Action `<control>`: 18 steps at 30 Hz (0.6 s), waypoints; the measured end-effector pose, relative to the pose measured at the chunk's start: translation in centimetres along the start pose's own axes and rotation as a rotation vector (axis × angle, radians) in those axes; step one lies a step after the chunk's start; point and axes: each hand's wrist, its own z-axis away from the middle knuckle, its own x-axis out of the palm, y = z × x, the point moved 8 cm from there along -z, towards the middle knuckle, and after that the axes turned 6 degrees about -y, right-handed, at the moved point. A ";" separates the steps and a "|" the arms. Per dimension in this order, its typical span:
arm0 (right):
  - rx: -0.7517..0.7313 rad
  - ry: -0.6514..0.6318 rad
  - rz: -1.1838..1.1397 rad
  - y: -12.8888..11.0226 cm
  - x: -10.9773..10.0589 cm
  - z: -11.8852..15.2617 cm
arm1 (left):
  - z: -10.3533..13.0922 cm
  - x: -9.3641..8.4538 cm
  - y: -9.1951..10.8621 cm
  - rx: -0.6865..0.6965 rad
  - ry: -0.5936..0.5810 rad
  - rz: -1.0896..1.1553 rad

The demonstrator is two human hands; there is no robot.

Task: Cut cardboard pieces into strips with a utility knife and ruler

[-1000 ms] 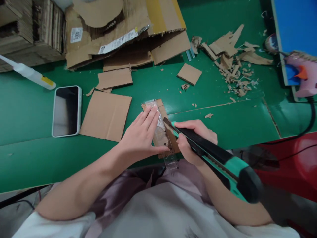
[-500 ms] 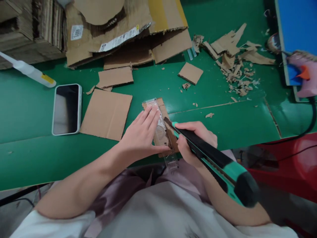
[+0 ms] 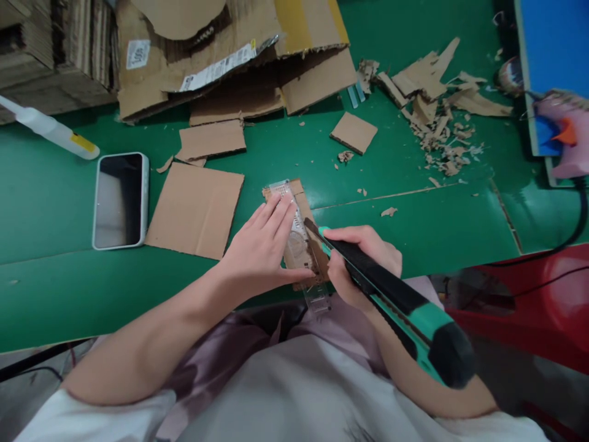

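Observation:
My left hand (image 3: 260, 248) lies flat with its fingers spread on a clear plastic ruler (image 3: 298, 236), pressing it on a narrow cardboard strip (image 3: 301, 195) near the table's front edge. My right hand (image 3: 363, 258) is closed around a black and green utility knife (image 3: 391, 282). The knife's blade (image 3: 311, 226) points up-left and meets the cardboard just right of the ruler's edge. The lower end of the ruler sticks out past the cardboard, over the table edge. The knife body hides part of my right hand and forearm.
Left of my hands lie a square cardboard piece (image 3: 197, 209), a phone (image 3: 120, 201) and a white bottle (image 3: 55, 132). Large cardboard sheets (image 3: 317, 80) are at the back. A small cardboard square (image 3: 353, 132), scraps (image 3: 426, 77) and a pink glue gun (image 3: 570, 153) stand right.
The whole view has shifted slightly. My left hand stays on the ruler, and the knife blade remains at nearly the same place beside it.

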 end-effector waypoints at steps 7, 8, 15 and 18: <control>-0.031 -0.048 -0.031 -0.3 -0.3 0.1 | 0.0 0.0 0.0 0.002 -0.015 0.030; -0.021 -0.055 -0.028 -0.3 -0.2 0.0 | 0.0 0.0 0.0 0.000 -0.017 0.033; 0.086 -0.113 -0.026 0.1 0.3 -0.1 | -0.1 0.1 0.0 -0.002 -0.047 0.019; 0.017 -0.067 -0.038 -0.3 -0.3 0.2 | -0.1 0.2 -0.1 -0.012 -0.063 0.009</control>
